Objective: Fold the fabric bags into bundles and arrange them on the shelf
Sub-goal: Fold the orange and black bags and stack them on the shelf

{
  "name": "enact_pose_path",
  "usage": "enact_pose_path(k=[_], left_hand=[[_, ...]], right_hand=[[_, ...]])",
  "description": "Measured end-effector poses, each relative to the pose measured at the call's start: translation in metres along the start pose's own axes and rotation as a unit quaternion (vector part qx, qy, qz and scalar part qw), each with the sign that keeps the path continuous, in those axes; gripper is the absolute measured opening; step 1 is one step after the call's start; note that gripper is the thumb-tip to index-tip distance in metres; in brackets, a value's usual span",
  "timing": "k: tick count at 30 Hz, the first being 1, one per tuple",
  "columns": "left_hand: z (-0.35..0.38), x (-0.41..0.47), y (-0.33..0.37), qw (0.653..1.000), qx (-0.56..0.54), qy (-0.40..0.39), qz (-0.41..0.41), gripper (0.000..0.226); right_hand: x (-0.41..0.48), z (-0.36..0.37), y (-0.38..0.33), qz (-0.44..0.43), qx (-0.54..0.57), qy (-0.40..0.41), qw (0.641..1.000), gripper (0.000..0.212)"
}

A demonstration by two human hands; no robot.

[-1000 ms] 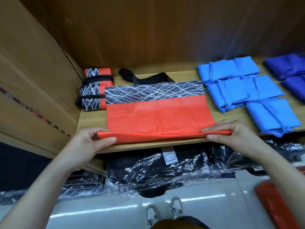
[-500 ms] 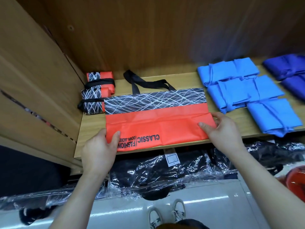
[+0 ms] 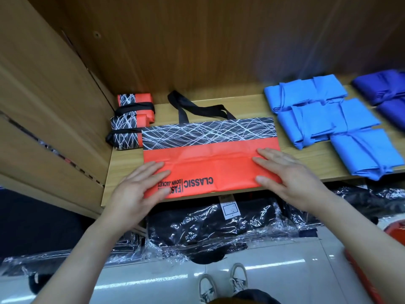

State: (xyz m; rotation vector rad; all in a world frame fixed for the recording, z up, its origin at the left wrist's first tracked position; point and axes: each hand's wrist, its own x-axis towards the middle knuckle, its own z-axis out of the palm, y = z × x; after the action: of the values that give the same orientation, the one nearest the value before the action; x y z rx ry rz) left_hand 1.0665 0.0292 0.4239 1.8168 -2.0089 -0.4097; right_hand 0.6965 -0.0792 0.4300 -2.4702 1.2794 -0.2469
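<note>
Wooden shelf [image 3: 247, 106] carries your orange bag [image 3: 219, 170] at its front edge, lower flap folded up, and you press it flat with left grip [image 3: 140, 189] and right grip [image 3: 287, 174], fingers straight and spread, between tied orange bundles [image 3: 126, 137] and blue bundles [image 3: 306, 119].

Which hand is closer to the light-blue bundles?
Right. The right hand lies on the right end of the red bag, beside the light-blue bundles; the left hand lies on its left end, farther away.
</note>
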Motion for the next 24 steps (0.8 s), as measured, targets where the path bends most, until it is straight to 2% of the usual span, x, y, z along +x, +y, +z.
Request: enact_pose_path(k=[2,3,5,8,12,15,17,19,20,24], left_hand=[[-0.005,-0.007,-0.002,0.997,0.052,-0.050,0.011,0.083],[-0.006,-0.009,-0.005,0.997,0.064,-0.047,0.024,0.085],[-0.007,-0.011,-0.006,0.998,0.054,-0.023,0.036,0.082],[-0.008,-0.014,-0.005,0.999,-0.026,0.020,0.022,0.068],[-0.015,-0.019,0.007,0.979,-0.150,0.076,-0.113,0.047],[-0.018,-0.017,0.018,0.949,-0.191,0.115,-0.223,0.020],[-0.016,-0.015,0.023,0.936,-0.202,0.132,-0.255,0.016],[-0.014,-0.011,0.025,0.933,-0.183,0.153,-0.271,0.012],[-0.012,-0.009,0.026,0.931,-0.162,0.165,-0.284,0.017],[-0.012,-0.001,0.032,0.927,-0.094,0.196,-0.307,0.031]], right_hand=[[-0.006,-0.006,0.007,-0.024,-0.027,-0.027,0.999,0.083],[-0.008,-0.007,0.010,-0.042,-0.026,-0.028,0.998,0.081],[-0.009,-0.010,0.015,-0.062,0.002,-0.021,0.998,0.069],[-0.010,-0.015,0.017,-0.050,0.051,-0.030,0.997,0.064],[-0.011,-0.022,0.009,-0.006,0.171,-0.040,0.984,0.045],[-0.013,-0.028,0.003,0.092,0.299,0.006,0.950,0.034],[-0.011,-0.025,-0.001,0.142,0.330,0.050,0.932,0.032],[-0.007,-0.019,-0.009,0.183,0.329,0.103,0.921,0.015],[-0.004,-0.016,-0.013,0.195,0.324,0.131,0.917,0.012],[0.005,-0.004,-0.023,0.217,0.237,0.196,0.926,0.027]])
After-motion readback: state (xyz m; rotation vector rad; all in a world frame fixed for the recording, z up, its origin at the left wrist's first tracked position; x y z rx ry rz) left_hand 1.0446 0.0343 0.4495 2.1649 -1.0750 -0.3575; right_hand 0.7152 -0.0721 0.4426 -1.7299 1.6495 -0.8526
